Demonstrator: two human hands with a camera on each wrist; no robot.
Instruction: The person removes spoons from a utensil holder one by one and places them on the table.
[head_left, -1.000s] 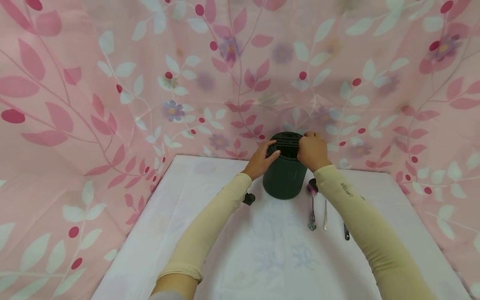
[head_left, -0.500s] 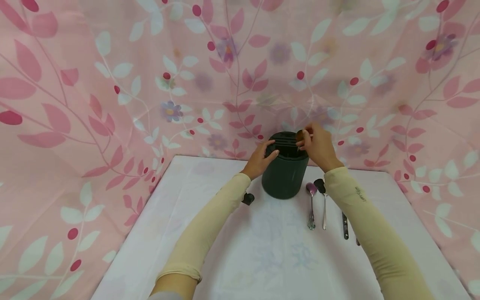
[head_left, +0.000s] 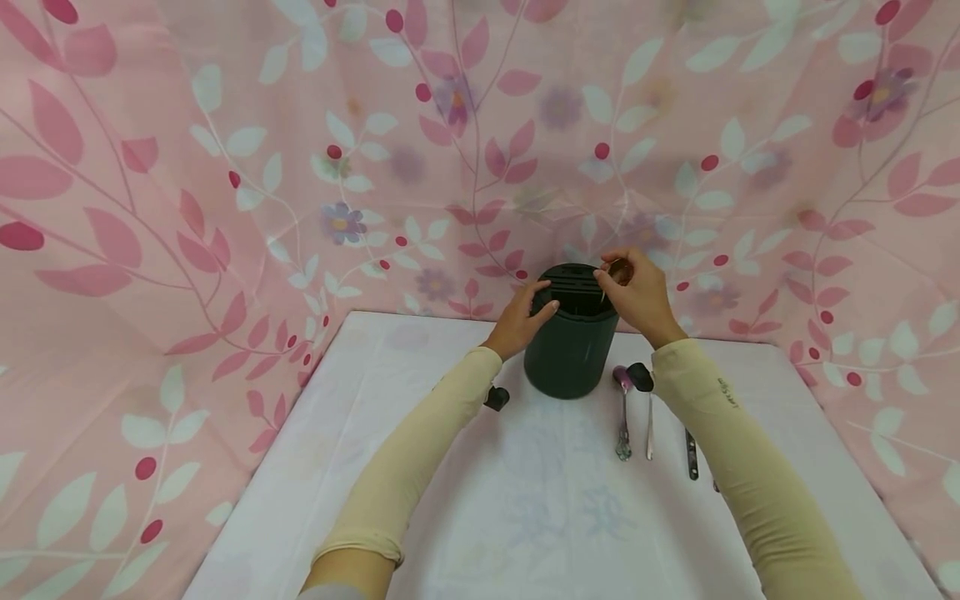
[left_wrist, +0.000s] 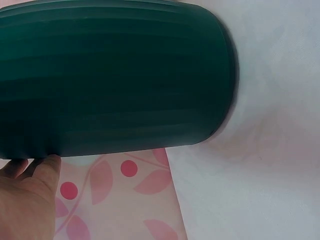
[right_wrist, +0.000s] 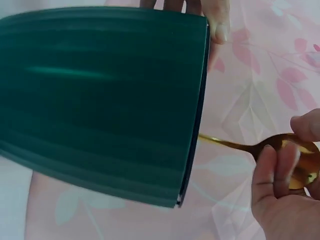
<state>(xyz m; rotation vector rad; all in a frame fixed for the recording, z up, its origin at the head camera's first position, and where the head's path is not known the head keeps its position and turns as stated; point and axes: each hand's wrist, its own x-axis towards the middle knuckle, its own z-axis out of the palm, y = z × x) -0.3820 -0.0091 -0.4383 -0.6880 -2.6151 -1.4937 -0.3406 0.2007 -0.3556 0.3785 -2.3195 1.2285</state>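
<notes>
A dark green utensil holder [head_left: 566,358] stands upright at the back of the table, its black top having slats and an opening. My left hand [head_left: 517,321] grips the holder's left rim, thumb over the edge and fingers around the side. To the right of the opening, my right hand [head_left: 641,292] pinches a gold spoon [right_wrist: 307,167] by its bowl. The spoon's handle runs down past the holder's rim, and its lower end is hidden inside. In the left wrist view, the green wall fills much of the frame, with left fingertips [left_wrist: 47,167] against it.
Right of the holder, a silver spoon with a purplish bowl [head_left: 623,417] lies on the white cloth [head_left: 487,517]. Beside it are a thin silver handle [head_left: 650,429] and a black handle [head_left: 692,458], partly under the right sleeve. A pink floral curtain [head_left: 450,167] hangs behind.
My right hand has drawn back to the right from the holder's rim, and the gold spoon has come into view and shifted right with it. The left hand stays on the rim.
</notes>
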